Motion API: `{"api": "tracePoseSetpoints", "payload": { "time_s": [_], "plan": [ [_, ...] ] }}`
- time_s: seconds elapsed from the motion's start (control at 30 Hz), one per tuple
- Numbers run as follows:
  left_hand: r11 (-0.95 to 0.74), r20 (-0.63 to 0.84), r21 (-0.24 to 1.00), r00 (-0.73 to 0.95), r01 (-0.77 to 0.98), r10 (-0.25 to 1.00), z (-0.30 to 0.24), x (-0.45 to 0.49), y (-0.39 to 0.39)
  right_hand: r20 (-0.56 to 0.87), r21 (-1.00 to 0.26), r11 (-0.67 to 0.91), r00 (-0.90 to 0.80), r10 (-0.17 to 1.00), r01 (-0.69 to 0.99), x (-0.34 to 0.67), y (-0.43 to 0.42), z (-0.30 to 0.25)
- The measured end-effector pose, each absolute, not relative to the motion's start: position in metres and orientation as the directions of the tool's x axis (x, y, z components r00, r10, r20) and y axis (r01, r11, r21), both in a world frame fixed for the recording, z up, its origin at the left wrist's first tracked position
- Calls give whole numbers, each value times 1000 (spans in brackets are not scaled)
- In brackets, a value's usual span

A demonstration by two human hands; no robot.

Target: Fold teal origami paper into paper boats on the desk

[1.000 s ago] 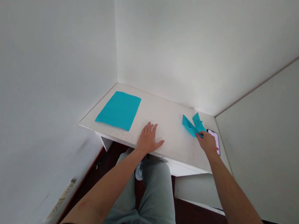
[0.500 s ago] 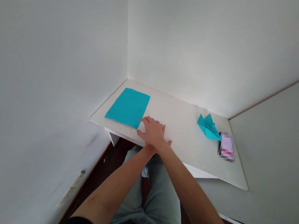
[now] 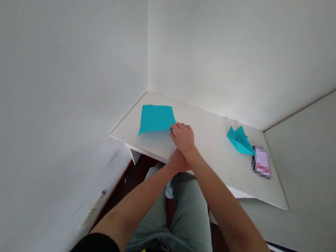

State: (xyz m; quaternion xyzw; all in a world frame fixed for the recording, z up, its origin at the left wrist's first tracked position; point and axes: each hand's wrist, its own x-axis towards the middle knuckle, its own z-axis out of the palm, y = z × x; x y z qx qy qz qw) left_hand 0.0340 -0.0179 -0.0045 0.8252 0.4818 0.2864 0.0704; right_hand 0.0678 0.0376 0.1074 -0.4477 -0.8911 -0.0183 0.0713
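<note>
My right hand [image 3: 183, 137] reaches over my left wrist area and pinches the near right corner of a blue-green sheet of paper [image 3: 157, 117]. The sheet's near edge looks lifted and curved off the table, and its near left corner points down. Below the right forearm, close to the table's front edge, rests my left hand [image 3: 179, 161]. Its fingers are mostly hidden by the right arm, and nothing shows in it.
On the right of the white table [image 3: 208, 133] lies a folded paper shape [image 3: 240, 141] of the same blue-green colour. Its tip touches or overlaps a phone-like object [image 3: 261, 162], blurred out. Walls rise at the left, back and right.
The right hand has taken hold of the sheet's near right corner and moved it right and away from me, turning the sheet. The left hand remains under the right arm. The view has shifted slightly.
</note>
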Motion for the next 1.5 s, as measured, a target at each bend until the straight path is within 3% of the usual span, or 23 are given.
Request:
{"api": "tracePoseSetpoints", "payload": {
  "time_s": [0.13, 0.27, 0.4, 0.6, 0.7, 0.8, 0.97, 1.1, 1.17, 1.3, 1.4, 1.5],
  "plan": [
    [-612, 468, 406, 421, 679, 777, 6, 5, -64, 424, -98, 587, -500, 755, 803, 154, 20, 125],
    [-442, 564, 488, 114, 753, 818, -7, -27, -112, 541, -149, 616, -458, 706, 774, 231, -34, 107],
    [-236, 554, 547, -137, 803, 821, -12, -43, -120, 480, -221, 598, -447, 755, 771, 267, -90, 61],
    [-377, 357, 466, 220, 801, 908, 16, -33, -103, 495, -318, 626, -438, 751, 712, 280, -141, 40],
    [-477, 386, 499, 307, 724, 870, 35, -23, -98, 547, -404, 641, -389, 741, 653, 286, -152, 69],
    [-549, 424, 594, 351, 588, 835, 61, -13, -89, 556, -567, 580, -249, 793, 585, 292, -151, 113],
    [-330, 281, 887, 189, 324, 941, 101, 5, -66, 584, -733, 481, 82, 808, 480, 302, -101, 171],
    [-226, 221, 948, 51, 224, 974, 108, 9, -39, 410, -884, 357, 136, 902, 302, 312, -34, 155],
    [-199, 202, 946, 12, 256, 979, 101, 7, -24, 313, -917, 264, 128, 941, 299, 314, -13, 126],
    [-60, 104, 867, -62, 496, 993, 79, 0, 0, 266, -844, 202, 60, 962, 497, 303, -10, 61],
    [41, 70, 788, -154, 615, 986, 62, -1, 7, 324, -585, 259, -71, 943, 768, 286, -27, 29],
    [71, 208, 630, -257, 773, 944, 45, 3, 3, 221, -349, 334, -270, 937, 876, 271, -40, 14]
  ]
}}
